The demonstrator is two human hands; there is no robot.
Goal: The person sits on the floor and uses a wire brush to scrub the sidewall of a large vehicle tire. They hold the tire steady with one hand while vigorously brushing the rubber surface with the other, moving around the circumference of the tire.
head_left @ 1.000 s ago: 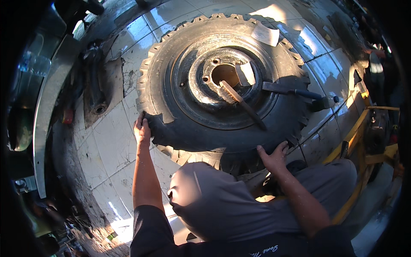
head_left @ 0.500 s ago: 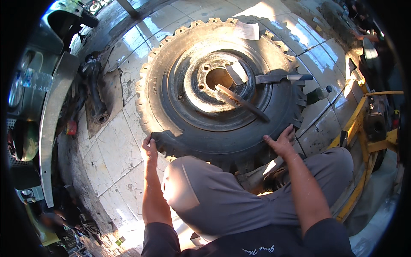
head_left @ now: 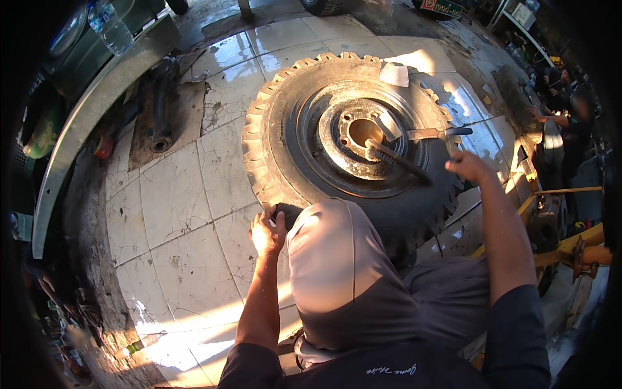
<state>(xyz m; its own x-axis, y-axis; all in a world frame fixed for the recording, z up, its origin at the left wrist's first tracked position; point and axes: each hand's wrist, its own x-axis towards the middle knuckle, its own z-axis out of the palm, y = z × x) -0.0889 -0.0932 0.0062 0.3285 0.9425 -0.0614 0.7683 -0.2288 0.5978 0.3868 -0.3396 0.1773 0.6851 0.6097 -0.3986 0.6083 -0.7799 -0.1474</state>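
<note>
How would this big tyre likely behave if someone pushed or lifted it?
The tyre is probably heavy and stiff, given its thick, blocky tread and the metal wheel inside it. Rolling seems unlikely while it lies on its side. Tilting it could send the brush and flat-bladed tool sliding, since both appear simply laid on top.

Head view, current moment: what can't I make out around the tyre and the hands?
All in the head view:
- Tyre: near edge hidden by the person's knee; underside hidden by the tyre itself.
- Centre hole: partly covered by the brush.
- Right hand: this angle doesn't settle whether it touches the tyre.
- Left hand: how firmly it holds the tyre can't be told.
- Co-worker: too dark and small near the rim to read.
</note>
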